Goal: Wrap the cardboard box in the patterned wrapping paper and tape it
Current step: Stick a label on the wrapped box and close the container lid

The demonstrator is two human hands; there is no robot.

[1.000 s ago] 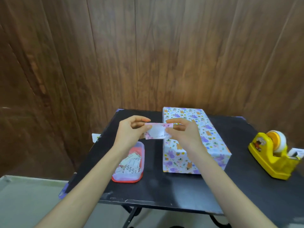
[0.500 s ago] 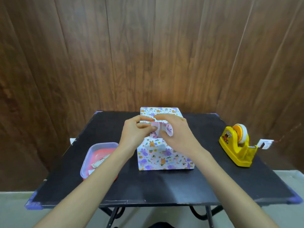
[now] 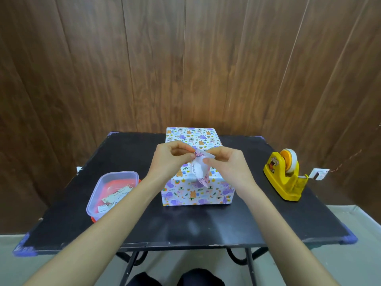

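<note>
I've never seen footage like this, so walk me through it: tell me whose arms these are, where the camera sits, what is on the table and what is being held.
There is no machine here. A person wears one wide-angle camera on the head, looking forward and down, so the two bare arms reaching in from the bottom are that person's own. The black table stands against a wood-panelled wall. In its middle sits the wrapped box, already covered in patterned paper. To its left is a clear plastic tub holding small paper cards; to its right is a yellow tape dispenser. The left hand and right hand meet above the box, both pinching a small pink and white card, which hangs down, bent, between them.
</note>
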